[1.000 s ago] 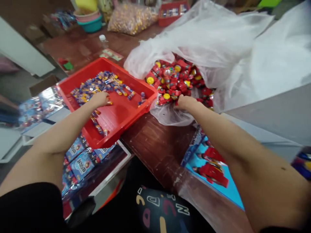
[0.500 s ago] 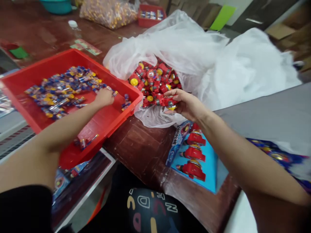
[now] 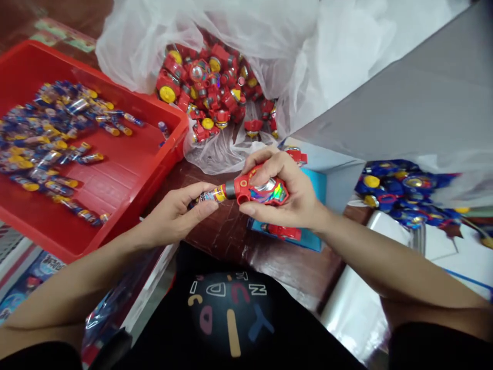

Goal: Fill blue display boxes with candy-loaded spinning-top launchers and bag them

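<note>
Between thumb and fingers, my left hand point(image 3: 173, 213) pinches a small labelled tube point(image 3: 211, 195) with a yellow end. My right hand point(image 3: 295, 190) is wrapped round a red plastic toy point(image 3: 275, 192) with a shiny rainbow-silver disc. The tube's yellow end meets the toy's dark nozzle; whether it sits inside cannot be seen. Below my right hand lies a blue packaging tray point(image 3: 318, 192) with red toys in it, partly hidden. More red toys point(image 3: 215, 82) are heaped in the mouth of a white plastic bag point(image 3: 250, 25).
On the left stands a red bin point(image 3: 115, 159) of many small tubes point(image 3: 42, 128). A grey panel point(image 3: 404, 92) rises at the right, with blue toys point(image 3: 404, 190) beside it. The brown table point(image 3: 215, 231) shows between bin and packaging.
My left hand has left the red bin with a tube. My right hand has brought a red toy from the bag toward me. Tube and toy now meet. The view has shifted.
</note>
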`<state>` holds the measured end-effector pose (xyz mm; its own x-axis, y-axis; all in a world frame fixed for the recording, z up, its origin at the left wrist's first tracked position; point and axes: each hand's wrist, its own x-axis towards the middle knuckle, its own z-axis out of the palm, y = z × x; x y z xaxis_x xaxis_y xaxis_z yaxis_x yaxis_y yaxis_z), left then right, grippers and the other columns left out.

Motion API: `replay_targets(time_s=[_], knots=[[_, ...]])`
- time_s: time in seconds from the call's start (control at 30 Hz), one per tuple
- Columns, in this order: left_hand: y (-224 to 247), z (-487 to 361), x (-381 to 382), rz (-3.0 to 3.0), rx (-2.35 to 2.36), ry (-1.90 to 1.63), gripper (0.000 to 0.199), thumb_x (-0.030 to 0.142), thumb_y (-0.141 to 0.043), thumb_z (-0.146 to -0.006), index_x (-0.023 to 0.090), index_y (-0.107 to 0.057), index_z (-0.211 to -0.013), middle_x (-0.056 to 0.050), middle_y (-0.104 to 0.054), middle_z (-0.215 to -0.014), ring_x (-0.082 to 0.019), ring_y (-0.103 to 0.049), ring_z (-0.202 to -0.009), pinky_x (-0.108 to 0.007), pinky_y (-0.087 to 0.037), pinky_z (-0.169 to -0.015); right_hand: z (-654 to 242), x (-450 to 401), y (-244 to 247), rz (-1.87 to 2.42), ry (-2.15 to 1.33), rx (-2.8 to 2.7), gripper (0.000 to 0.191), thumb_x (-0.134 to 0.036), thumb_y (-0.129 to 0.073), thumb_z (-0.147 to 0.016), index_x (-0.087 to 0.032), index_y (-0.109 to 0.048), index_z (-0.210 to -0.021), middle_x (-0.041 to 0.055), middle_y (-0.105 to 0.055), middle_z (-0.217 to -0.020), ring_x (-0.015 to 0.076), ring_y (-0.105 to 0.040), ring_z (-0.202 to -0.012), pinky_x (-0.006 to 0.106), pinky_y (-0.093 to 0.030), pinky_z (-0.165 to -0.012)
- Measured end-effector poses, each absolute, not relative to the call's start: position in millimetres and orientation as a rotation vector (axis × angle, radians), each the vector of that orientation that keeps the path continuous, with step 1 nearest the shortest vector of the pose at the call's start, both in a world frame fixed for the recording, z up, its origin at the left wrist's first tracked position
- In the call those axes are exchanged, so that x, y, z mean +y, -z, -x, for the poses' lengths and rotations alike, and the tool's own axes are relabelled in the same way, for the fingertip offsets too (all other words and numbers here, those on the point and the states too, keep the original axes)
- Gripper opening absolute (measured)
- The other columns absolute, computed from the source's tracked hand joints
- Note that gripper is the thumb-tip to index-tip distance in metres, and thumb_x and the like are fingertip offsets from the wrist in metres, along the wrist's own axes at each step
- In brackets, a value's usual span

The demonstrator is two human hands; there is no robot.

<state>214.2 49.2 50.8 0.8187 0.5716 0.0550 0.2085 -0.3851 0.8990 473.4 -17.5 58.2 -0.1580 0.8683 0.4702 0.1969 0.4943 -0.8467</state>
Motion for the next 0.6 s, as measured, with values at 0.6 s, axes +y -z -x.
replay_targets(time_s=[0.6], knots=[[-53,-280,25,-1.163,0.409,0.149,0.056,0.067,-0.072,-0.096,0.013,-0.078,-0.109,-0.004,-0.057,-0.074,-0.011,-0.048,-0.063,-0.024,-0.044,-0.059,-570,-138,-76,1.066,0.364,-2.290,0.057,-0.027,-0.079,-0.097,-0.044,-0.062,-0.148,-0.0012,-0.072,-0.145,0.0256,-0.067,-0.141,0.040,-0.069,-0.102]])
